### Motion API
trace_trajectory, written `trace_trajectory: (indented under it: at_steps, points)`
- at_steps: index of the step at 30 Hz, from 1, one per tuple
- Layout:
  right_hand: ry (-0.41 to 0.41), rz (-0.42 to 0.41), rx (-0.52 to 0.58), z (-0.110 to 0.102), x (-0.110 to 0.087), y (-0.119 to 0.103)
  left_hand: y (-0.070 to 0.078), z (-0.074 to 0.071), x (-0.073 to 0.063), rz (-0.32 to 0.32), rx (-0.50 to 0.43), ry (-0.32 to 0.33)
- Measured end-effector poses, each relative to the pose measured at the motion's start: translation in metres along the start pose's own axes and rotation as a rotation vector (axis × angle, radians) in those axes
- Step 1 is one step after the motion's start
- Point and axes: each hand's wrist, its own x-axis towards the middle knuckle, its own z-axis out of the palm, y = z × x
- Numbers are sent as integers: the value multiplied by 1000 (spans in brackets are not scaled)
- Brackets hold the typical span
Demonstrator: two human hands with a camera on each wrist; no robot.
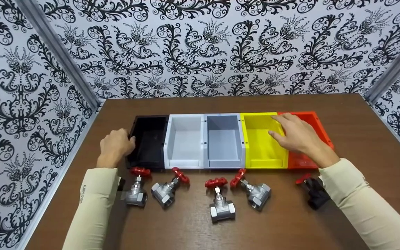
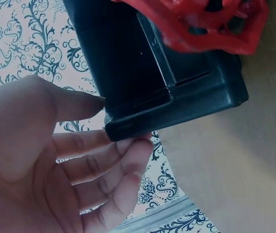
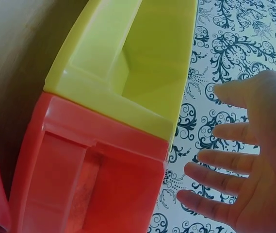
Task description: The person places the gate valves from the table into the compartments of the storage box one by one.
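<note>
At the left end of the row, my left hand (image 1: pixel 116 144) grips the side of the black bin (image 1: pixel 148 142). In the left wrist view its thumb (image 2: pixel 82 104) lies at the bin's rim and the fingers reach round the outer side. My right hand (image 1: pixel 295 133) hovers over the yellow bin (image 1: pixel 260 139) and red bin (image 1: pixel 302 159), fingers spread and holding nothing. Between these stand a white bin (image 1: pixel 186 139) and a grey bin (image 1: pixel 223 144). All the bin interiors that show hold nothing.
Several metal valves with red handwheels lie before the bins: left valve (image 1: pixel 136 194), second valve (image 1: pixel 165 192), middle valve (image 1: pixel 222 208), fourth valve (image 1: pixel 258 194). A dark valve (image 1: pixel 316 194) lies beside the right sleeve. Patterned walls (image 1: pixel 207 45) border the brown table (image 1: pixel 172 232).
</note>
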Motion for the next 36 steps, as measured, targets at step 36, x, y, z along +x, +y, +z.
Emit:
trace_trajectory:
  at_steps: [36]
  points:
    - [9,-8,216,-12,-40,22,-3,6,-3,-60,12,-54]
